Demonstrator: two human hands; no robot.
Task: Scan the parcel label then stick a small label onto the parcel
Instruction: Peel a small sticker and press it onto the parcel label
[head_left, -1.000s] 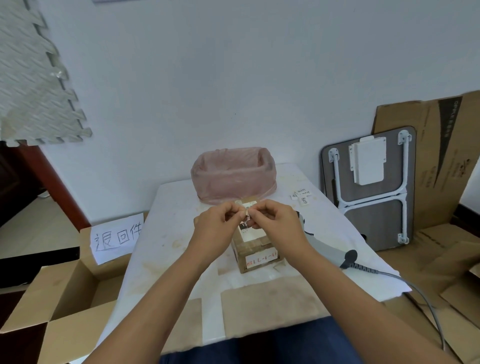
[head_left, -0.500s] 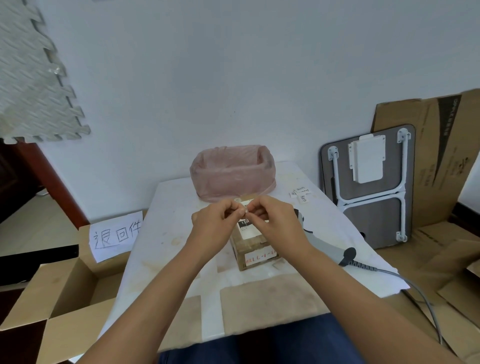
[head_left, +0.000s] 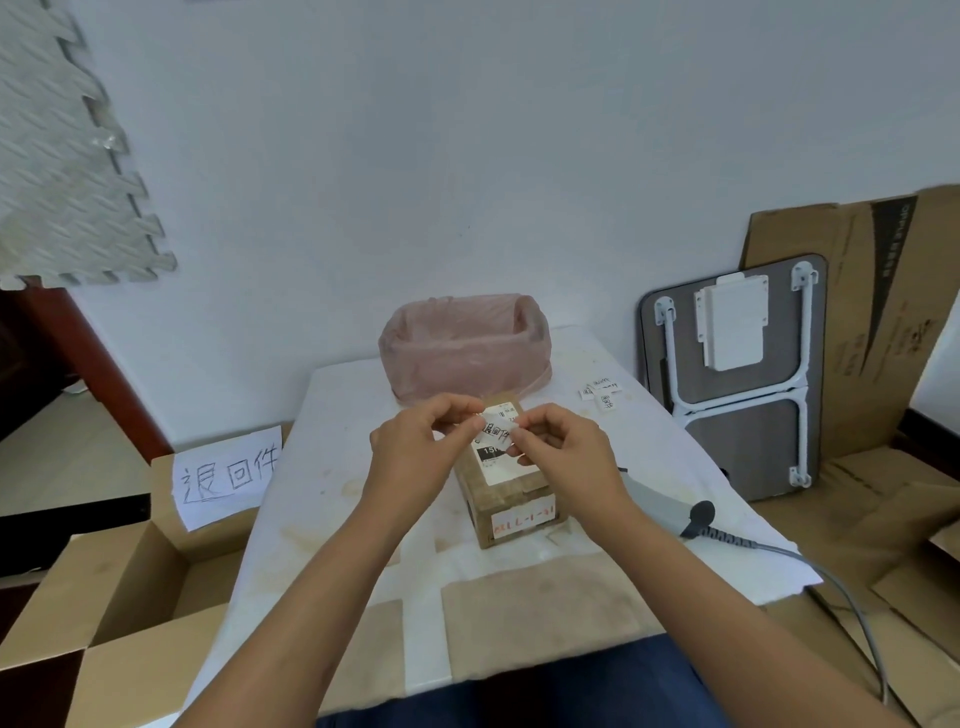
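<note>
at the centre of the frame both hands meet just above the parcel (head_left: 511, 486), a small brown cardboard box with a white printed label on its top face and a strip with red handwriting on its front. the left hand (head_left: 415, 452) and the right hand (head_left: 563, 449) each pinch one edge of the small label (head_left: 497, 432), a thin white slip with dark handwritten characters, held stretched between fingertips and thumbs; the other fingers are curled in. the slip hangs over the far end of the parcel's top, and whether it touches the box cannot be told.

the parcel sits on the table (head_left: 363, 467), covered in a stained white sheet with flat brown cardboard patches along the near edge. behind the hands stands a rounded bin (head_left: 462, 348) lined with a wrinkled, translucent pink plastic bag. right of the parcel lies the grey scanner (head_left: 670, 506), its smooth handle ending in a dark cap and a ribbed cable that trails off the lower right. a few more small white labels (head_left: 602, 392) lie on the sheet at the centre right.

at the lower left an open cardboard carton (head_left: 109, 592) carries a white paper sign (head_left: 228, 475) with large handwritten characters. at the right a folded table (head_left: 737, 379) with white metal legs leans on the wall beside flat corrugated cardboard (head_left: 878, 312). grey interlocking foam mats (head_left: 62, 156) fill the upper left.
</note>
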